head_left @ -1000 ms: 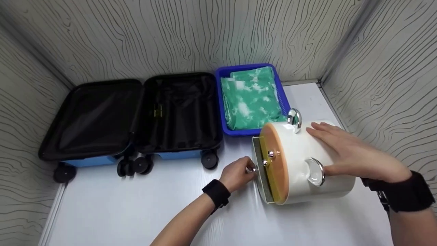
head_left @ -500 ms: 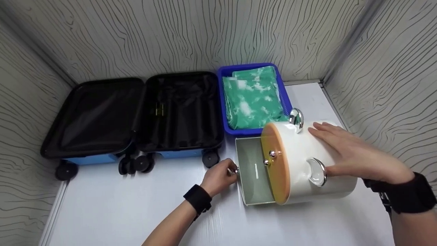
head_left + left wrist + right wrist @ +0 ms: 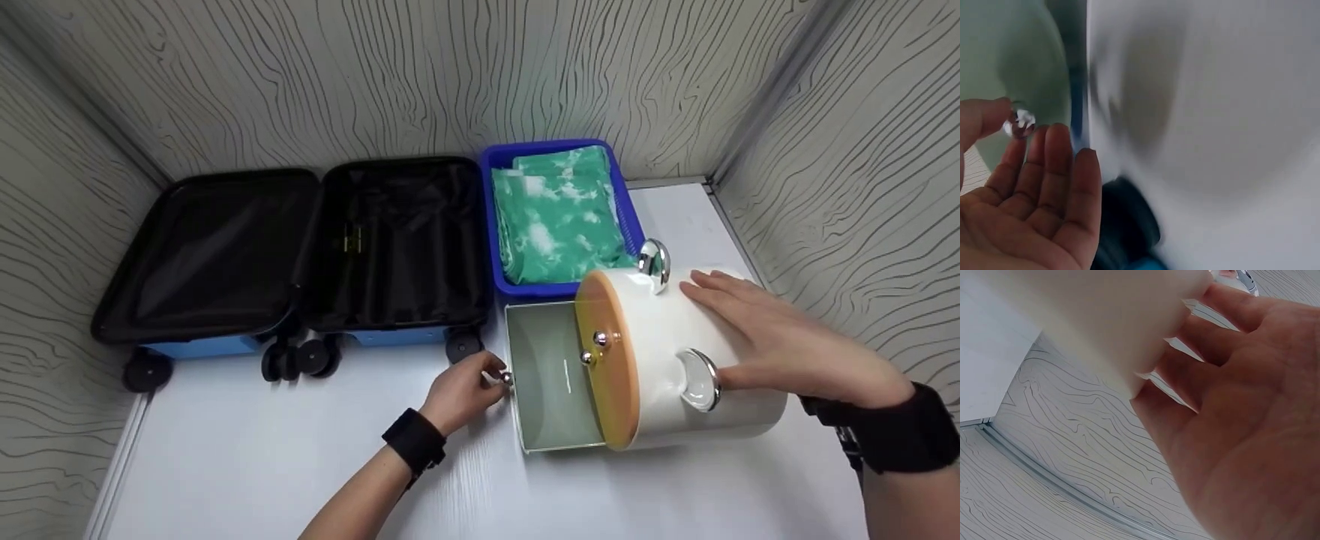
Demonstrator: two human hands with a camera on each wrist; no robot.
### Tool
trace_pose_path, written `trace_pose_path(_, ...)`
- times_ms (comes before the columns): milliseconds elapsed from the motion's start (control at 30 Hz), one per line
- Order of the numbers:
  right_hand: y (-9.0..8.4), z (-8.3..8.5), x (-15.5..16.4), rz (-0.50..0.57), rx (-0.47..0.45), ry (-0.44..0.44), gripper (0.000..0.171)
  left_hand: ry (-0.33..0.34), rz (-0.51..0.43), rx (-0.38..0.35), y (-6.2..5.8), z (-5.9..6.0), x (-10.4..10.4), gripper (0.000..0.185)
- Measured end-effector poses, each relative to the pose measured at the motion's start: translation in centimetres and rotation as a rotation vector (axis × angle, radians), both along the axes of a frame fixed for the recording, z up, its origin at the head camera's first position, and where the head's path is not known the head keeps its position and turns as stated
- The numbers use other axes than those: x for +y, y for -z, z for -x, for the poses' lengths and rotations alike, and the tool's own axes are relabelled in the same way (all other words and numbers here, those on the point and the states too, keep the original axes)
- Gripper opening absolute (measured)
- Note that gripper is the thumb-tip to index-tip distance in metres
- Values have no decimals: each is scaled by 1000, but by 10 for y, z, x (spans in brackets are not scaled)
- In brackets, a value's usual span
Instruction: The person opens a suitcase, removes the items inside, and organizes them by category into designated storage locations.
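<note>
A white round box with an orange front face lies on the table at the right. Its pale green drawer stands pulled out to the left and holds nothing that I can see. My left hand pinches the drawer's small silver knob. The left wrist view shows that knob between my thumb and fingers. My right hand rests flat on top of the box, fingers straight. In the right wrist view that hand lies against the white box wall.
An open black-lined blue suitcase on wheels lies at the back left. A blue basket holding folded green-and-white cloth stands behind the drawer. Patterned walls close in at the back and on both sides.
My left hand has pulled the drawer out of the box to the left, from nearly shut to wide out. My right hand has stayed on the box.
</note>
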State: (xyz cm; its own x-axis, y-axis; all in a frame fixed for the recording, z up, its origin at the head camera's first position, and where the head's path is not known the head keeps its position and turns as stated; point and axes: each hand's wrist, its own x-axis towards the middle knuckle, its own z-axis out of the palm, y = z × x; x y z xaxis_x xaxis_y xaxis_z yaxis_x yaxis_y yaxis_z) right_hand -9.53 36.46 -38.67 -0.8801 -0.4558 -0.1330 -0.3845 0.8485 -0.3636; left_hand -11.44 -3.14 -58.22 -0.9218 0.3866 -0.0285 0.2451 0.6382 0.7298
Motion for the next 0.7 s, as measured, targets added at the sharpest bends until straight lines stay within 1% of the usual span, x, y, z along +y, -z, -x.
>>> trace_pose_path(67,1,0,1,12,5,-6,108,4,26,25,-9,0,-6,22)
trace_pose_path(200,4,0,2,38,24,-17,107,8,74,91,-31,1,-21,24)
trace_pose_path(267,4,0,3,36,36,-24,106,11,86,119,-43,4,-29,23)
trace_pose_path(367,5,1,3,16,42,-21,106,2,104,173,-59,10,-44,24)
trace_pose_path(467,4,2,1,6,22,-9,107,-35,143,227,-74,20,-59,26)
trace_pose_path(567,3,2,0,4,4,0,108,-79,191,253,-88,33,-74,27)
trace_pose_path(633,3,2,0,3,0,0,108,-106,225,250,-96,44,-84,27)
trace_pose_path(700,3,2,0,4,3,-5,107,-130,252,231,-103,55,-95,29)
